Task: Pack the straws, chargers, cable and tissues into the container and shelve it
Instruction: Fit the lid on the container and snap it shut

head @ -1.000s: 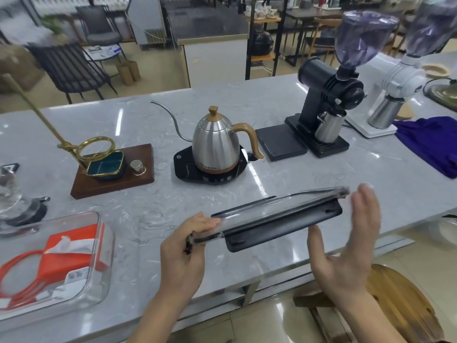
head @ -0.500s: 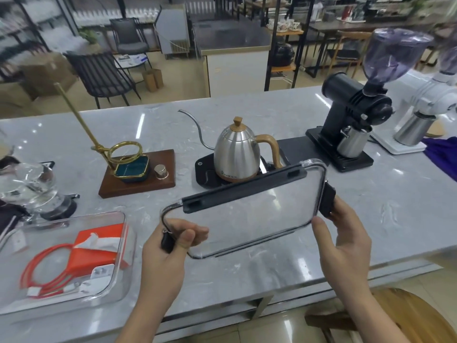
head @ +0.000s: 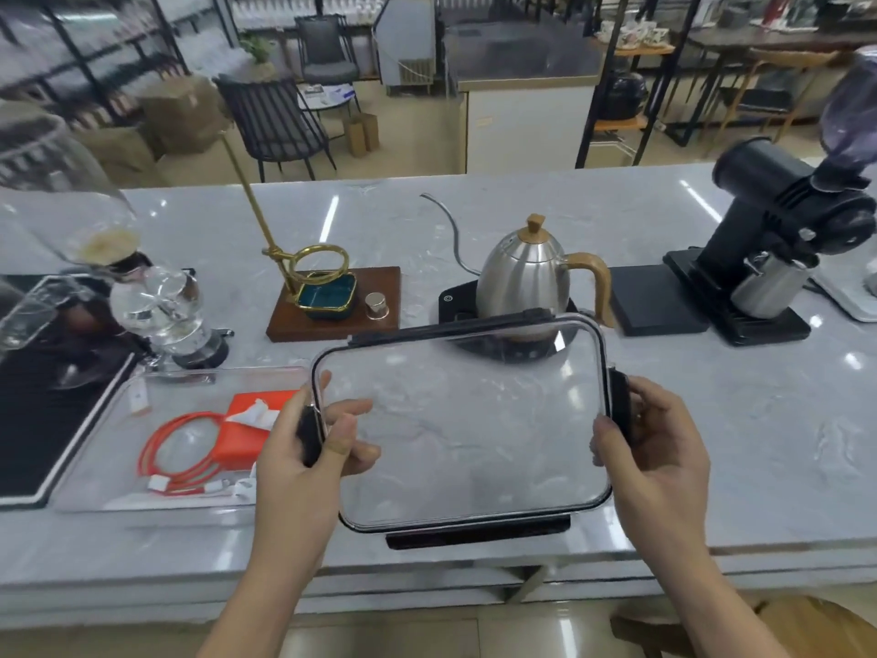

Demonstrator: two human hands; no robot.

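A clear lid with black clip flaps is held above the counter's front edge, its flat face turned up toward me. My left hand grips its left end, thumb on top. My right hand grips its right end by the black flap. To the left stands the clear container on the marble counter. Inside it lie a coiled orange cable, an orange tissue pack and a small white charger. Straws are not visible.
Behind the lid stand a steel gooseneck kettle on a black base, a wooden stand with a brass ring, a glass siphon brewer and a black grinder. A black mat lies at far left.
The lid has turned from edge-on to flat-face-up and moved left toward the container. Both hands now grip its ends; the right hand was open beside it a second ago.
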